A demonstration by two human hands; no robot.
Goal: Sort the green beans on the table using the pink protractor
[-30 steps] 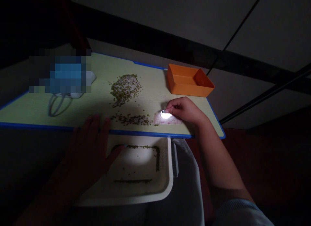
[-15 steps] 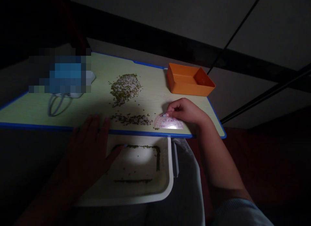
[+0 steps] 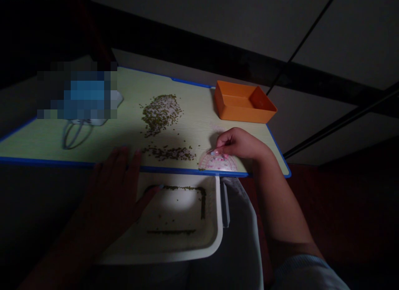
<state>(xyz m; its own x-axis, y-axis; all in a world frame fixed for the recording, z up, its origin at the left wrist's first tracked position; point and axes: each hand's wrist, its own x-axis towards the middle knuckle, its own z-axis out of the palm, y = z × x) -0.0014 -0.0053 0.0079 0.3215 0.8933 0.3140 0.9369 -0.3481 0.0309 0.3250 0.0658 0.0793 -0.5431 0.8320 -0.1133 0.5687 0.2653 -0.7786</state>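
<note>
Clear plastic protractor [image 3: 218, 163], pink print, lower centre-right of frame, now right at the near blue edge of the pale board [image 3: 196, 105]. Just changed: it has slid nearer that edge, and a few green grains [image 3: 202, 169] at its left end have come down with it. My read: the stroke is about at its limit, with those grains near the rim.

Look: half-disc, arc up, straight side along the board edge, pinkish scale marks readable as marks only. The bright glare on it is gone.

Grip: right hand [image 3: 240, 143] pinches the arc side, fingertips and thumb. Left hand [image 3: 115, 182], lower left, in shadow, fingers spread, nothing seen in it; thumb over the white tub [image 3: 215, 244], which has grains along its base.

Around: loose grain strip [image 3: 170, 152] just left of the protractor, mixed pile [image 3: 160, 111] above centre, orange bin [image 3: 240, 114] upper right.
</note>
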